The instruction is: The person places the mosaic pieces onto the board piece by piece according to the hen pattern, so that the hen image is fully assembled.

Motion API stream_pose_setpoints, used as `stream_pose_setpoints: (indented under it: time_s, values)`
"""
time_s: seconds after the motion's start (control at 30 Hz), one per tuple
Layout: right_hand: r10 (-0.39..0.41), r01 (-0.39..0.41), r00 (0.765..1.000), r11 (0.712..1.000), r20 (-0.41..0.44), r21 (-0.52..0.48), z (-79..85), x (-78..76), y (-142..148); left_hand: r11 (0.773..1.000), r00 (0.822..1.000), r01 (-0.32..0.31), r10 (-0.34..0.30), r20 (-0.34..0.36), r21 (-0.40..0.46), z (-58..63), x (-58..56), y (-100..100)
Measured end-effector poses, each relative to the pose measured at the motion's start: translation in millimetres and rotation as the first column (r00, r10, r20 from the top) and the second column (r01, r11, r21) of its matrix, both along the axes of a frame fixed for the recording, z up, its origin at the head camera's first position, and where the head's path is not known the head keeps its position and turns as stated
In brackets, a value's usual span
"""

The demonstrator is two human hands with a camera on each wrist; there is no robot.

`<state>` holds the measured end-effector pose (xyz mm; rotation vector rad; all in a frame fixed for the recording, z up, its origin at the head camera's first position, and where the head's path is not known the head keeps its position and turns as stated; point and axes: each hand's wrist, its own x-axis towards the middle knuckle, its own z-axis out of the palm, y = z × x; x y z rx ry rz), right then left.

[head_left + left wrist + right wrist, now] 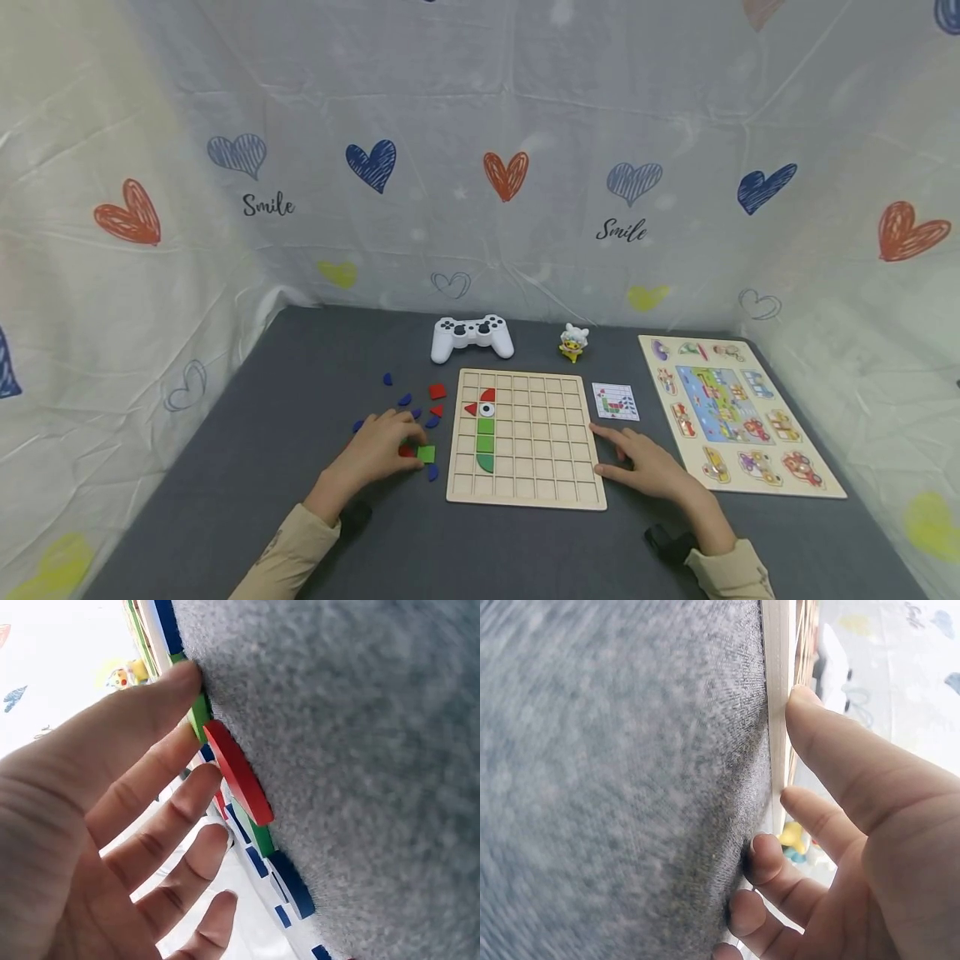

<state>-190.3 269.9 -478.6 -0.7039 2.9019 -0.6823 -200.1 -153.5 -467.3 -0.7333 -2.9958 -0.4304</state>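
Note:
My left hand (380, 450) is left of the wooden grid board (536, 493), pinching a green square tile (426, 454) between thumb and index finger at the tabletop. Close under its fingers lies a red curved piece (240, 776). Blue pieces (432, 472) lie around that hand. On the board, a column holds a red quarter piece (488, 394), a white round piece with an eye (487, 409), green squares (486, 426) and a green quarter piece (485, 462); a red triangle (471, 408) sits beside the eye. My right hand (643, 465) touches the board's right edge with thumb and index fingertip.
A pattern card (616, 402) lies right of the board, with a large picture puzzle board (738, 417) beyond it. Behind the grid stand a white game controller (472, 337) and a small yellow-and-white figure (573, 342). A curtain printed with hearts surrounds the dark table.

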Motion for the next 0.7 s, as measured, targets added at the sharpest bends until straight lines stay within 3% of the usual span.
stream_pose_setpoints:
  time_s: [0.27, 0.53, 0.7]
  values:
    - [-0.001, 0.001, 1.000, 1.000, 0.022, 0.011, 1.1, 0.4, 0, 1.000, 0.998, -0.005, 0.006, -0.062, 0.019, 3.7, 0.4, 9]
    - [-0.010, 0.009, 1.000, 1.000, 0.026, 0.011, 0.5, 0.7, 0, 0.998, 0.996, 0.064, -0.064, -0.068, -0.011, 2.9, -1.2, 29]
    - [-0.008, 0.007, 1.000, 1.000, 0.029, 0.006, 0.1, 0.5, 0, 0.994, 0.993, 0.111, -0.110, -0.052, 0.015, 2.1, -1.1, 41]
